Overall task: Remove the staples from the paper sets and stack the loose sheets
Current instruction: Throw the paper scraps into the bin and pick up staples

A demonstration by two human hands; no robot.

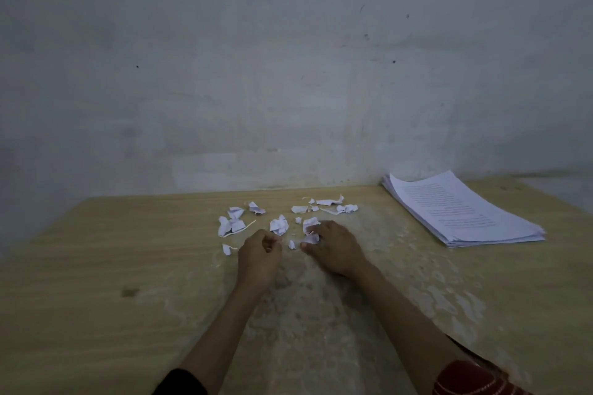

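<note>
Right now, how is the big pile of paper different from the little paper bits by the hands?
The stack of printed sheets lies flat and neat; the torn paper scraps are crumpled and scattered. The stack sits far right, untouched; the scraps lie mid-table, and the right hand holds one. The stack's sheets are whole and large; the scraps are small and ragged. Both are white paper on the wooden table.

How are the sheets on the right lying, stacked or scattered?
Stacked: the sheets lie flat in one pile on the table, edges slightly fanned.
</note>
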